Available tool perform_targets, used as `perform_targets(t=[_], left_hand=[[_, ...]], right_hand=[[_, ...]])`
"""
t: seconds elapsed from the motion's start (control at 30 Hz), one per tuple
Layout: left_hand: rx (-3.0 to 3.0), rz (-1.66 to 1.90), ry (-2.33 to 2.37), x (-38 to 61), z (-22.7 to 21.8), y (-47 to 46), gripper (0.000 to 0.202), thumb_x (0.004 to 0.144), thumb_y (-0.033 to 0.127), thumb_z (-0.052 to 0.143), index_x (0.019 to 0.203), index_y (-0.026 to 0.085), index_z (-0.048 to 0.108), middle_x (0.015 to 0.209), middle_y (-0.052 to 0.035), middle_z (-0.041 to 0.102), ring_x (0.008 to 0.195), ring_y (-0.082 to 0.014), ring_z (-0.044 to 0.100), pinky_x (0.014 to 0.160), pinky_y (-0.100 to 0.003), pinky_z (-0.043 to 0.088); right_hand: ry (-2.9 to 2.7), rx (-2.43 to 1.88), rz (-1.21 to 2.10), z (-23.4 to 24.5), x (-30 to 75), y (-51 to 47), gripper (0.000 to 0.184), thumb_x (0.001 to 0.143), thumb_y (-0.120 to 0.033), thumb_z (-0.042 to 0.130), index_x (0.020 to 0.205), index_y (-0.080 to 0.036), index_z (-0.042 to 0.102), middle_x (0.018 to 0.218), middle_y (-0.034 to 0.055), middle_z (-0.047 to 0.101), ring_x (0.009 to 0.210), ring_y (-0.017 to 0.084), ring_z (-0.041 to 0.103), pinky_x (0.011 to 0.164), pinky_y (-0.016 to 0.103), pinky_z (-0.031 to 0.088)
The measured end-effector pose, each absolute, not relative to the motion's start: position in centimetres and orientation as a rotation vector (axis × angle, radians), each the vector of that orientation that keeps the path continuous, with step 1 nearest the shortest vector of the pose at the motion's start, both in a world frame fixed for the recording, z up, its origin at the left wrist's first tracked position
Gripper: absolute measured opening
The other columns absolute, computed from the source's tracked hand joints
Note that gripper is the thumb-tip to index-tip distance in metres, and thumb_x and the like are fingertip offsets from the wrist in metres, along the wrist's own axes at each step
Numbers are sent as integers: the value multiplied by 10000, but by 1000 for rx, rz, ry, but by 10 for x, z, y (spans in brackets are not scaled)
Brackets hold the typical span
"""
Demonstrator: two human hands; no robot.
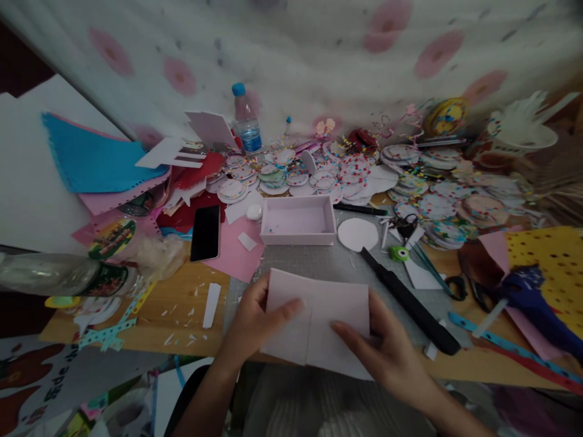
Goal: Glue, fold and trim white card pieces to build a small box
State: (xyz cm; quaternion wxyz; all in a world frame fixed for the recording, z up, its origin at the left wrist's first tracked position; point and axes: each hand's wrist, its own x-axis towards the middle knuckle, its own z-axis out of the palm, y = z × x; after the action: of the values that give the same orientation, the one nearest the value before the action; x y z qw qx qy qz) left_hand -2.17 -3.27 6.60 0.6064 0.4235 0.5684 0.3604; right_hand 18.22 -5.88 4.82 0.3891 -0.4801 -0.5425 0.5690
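Observation:
Between my two hands is a pale sheet of card point(337, 303) with a crease or seam running down near its middle. My left hand point(262, 318) grips its left side, thumb lying on the front face. At the right side my right hand point(380, 340) holds it the same way, thumb on top and fingers behind, partly hidden. The card is tilted over the table's front edge. Just beyond it an open, shallow white box point(298, 237) sits on the grey cutting mat point(291, 258), with a few tiny specks inside.
Right of the box lie a white paper oval point(358, 235), a long black tool point(414, 306) and scissors point(455, 288). A phone point(205, 233) rests on the left. Decorated paper discs point(323, 179) pile up behind, beside an upright water bottle point(248, 124). A large bottle point(68, 273) lies far left.

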Motion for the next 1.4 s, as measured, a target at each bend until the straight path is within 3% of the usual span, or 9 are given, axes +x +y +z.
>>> perform_targets(t=[0.13, 0.23, 0.37, 0.63, 0.9, 1.07, 1.4], left_hand=[[1017, 898, 1458, -17, 73, -28, 300, 717, 403, 702, 697, 202, 479, 569, 76, 433, 511, -85, 402, 464, -184, 305], [975, 927, 1454, -10, 75, -29, 314, 714, 416, 693, 698, 209, 457, 568, 80, 410, 494, -80, 367, 456, -185, 296], [943, 943, 1453, -6, 72, -32, 337, 721, 407, 696, 692, 210, 424, 584, 80, 384, 505, -76, 349, 449, -180, 284], [886, 928, 1455, -4, 67, -38, 336, 736, 428, 695, 844, 217, 456, 641, 76, 443, 560, -91, 428, 483, -187, 335], [925, 936, 1469, -4, 67, -41, 343, 733, 446, 695, 828, 212, 462, 678, 59, 478, 585, -96, 450, 527, -205, 368], [867, 952, 1501, -1, 67, -43, 362, 729, 446, 698, 886, 216, 467, 715, 45, 528, 621, -117, 500, 565, -226, 407], [913, 994, 1504, 2, 68, -49, 351, 729, 447, 698, 860, 213, 471, 725, 46, 534, 663, -130, 527, 602, -237, 432]], right_hand=[[-1303, -1224, 1619, 53, 181, -54, 319, 883, -382, 587, 1176, -286, 506, 1028, 35, 669, 871, 186, 649, 672, 255, 543], [-1208, -1259, 1694, 57, 181, -52, 285, 886, -432, 568, 1121, -275, 531, 896, 22, 662, 781, 181, 646, 550, 226, 517], [-1211, -1285, 1698, 60, 180, -52, 262, 880, -430, 578, 1080, -265, 540, 841, 14, 640, 730, 169, 628, 516, 216, 497], [-1252, -1300, 1671, 59, 183, -52, 246, 878, -427, 577, 1045, -249, 546, 835, 17, 635, 743, 174, 622, 528, 224, 498], [-1248, -1310, 1634, 60, 182, -54, 222, 872, -422, 585, 1019, -258, 558, 796, -2, 616, 721, 169, 619, 518, 217, 486], [-1295, -1310, 1593, 59, 182, -53, 230, 865, -415, 588, 1022, -248, 575, 855, 21, 656, 762, 197, 636, 603, 264, 528], [-1315, -1285, 1558, 60, 184, -55, 272, 865, -418, 589, 1070, -239, 576, 902, 26, 670, 783, 192, 634, 598, 252, 524]])
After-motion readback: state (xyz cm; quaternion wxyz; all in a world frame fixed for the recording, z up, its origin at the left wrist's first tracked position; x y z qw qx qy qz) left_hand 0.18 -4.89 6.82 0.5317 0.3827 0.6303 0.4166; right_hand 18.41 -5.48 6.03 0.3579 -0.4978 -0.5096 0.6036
